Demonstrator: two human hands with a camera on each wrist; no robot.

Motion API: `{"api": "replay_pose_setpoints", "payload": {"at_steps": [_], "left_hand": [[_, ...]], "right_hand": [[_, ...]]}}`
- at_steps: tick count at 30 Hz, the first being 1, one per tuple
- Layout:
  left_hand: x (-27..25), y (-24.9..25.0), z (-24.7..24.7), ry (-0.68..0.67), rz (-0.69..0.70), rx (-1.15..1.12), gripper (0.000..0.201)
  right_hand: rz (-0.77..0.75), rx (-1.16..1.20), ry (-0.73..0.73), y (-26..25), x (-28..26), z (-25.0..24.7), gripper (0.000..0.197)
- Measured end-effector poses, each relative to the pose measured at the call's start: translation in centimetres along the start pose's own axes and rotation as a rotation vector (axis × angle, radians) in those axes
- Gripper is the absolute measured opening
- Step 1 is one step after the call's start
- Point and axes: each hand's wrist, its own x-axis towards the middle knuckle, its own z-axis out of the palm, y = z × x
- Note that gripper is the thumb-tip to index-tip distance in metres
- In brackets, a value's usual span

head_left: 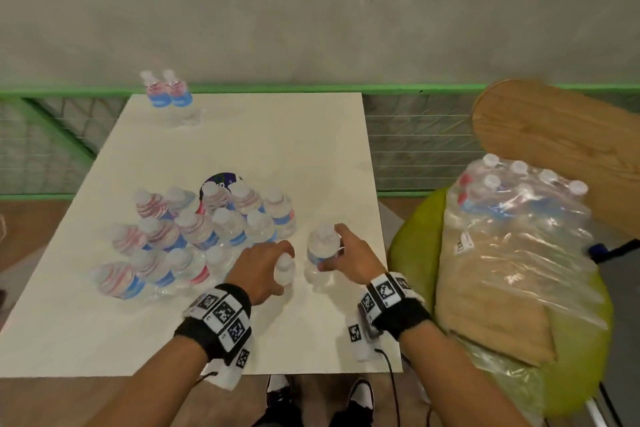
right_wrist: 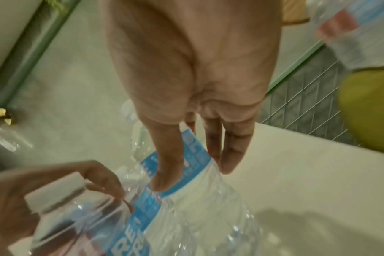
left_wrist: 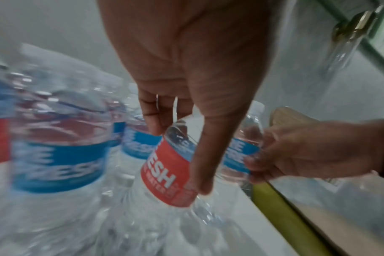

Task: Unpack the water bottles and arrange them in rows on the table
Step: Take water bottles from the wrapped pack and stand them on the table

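1. White and rectangular, the surface stands against a grey wall with a green rail behind it.
2. Fingers of the left hand are clamped round a red-labelled bottle, thumb on one side, the rest behind it.
3. Fingers of the right hand are curled round a blue-labelled bottle, held just beside the other, toward the surface's right edge.
4. To place them well, I would lower each upright, base flat, in line with the cluster of standing bottles just to the left, and let go only once each is steady.
5. Both wrists reach forward from the near edge, palms turned inward, each wearing a marked band.
6. Two more bottles stand at the far left corner.
7. More wait in the torn plastic pack on a green chair to the right.
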Motion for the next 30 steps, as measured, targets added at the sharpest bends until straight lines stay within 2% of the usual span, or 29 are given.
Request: {"api": "replay_pose_setpoints", "payload": {"at_steps": [4, 11, 15, 20, 22, 24, 25, 26, 28, 29, 30], "left_hand": [[-0.5, -2.6, 0.0, 0.050, -0.085, -0.076, 0.057], [-0.7, -3.6, 0.8, 0.124, -0.034, -0.019, 0.056], [-0.8, -3.4, 1.0, 0.233, 0.034, 0.251, 0.066], [-0.6, -2.6, 0.7, 0.275, 0.033, 0.423, 0.083], [-0.5, -1.1, 0.7, 0.280, 0.092, 0.404, 0.079], [-0.2, 0.9, 1.0, 0.301, 0.181, 0.335, 0.064], [0.0, 2.0, 1.4, 0.292, 0.238, 0.306, 0.055], [0.3, 3.3, 1.8, 0.255, 0.307, 0.278, 0.045], [0.6, 6.6, 2.8, 0.101, 0.441, 0.205, 0.024], [0.9, 8.5, 3.5, -0.007, 0.504, 0.174, 0.018], [1.1, 10.5, 4.5, -0.118, 0.547, 0.156, 0.021]], "right_hand": [[0.001, -0.034, 0.049, -2.5, 3.0, 3.1, 0.072], [0.004, 0.038, 0.118, -3.6, 4.0, 5.0, 0.058], [0.003, 0.105, 0.105, -3.3, 3.8, 5.2, 0.060], [0.026, 0.109, 0.039, -3.0, 2.3, 4.3, 0.083], [0.046, 0.171, 0.043, -2.1, 0.8, 3.3, 0.073], [0.074, 0.243, 0.016, -0.2, -1.4, 1.6, 0.042], [0.102, 0.287, -0.022, 1.1, -3.0, 0.6, 0.025], [0.140, 0.322, -0.070, 2.6, -4.8, -0.5, 0.019], [0.231, 0.330, -0.100, 6.0, -8.4, -3.1, 0.030], [0.277, 0.332, -0.085, 7.6, -9.9, -4.8, 0.032], [0.335, 0.329, -0.040, 9.2, -11.0, -6.7, 0.032]]}}
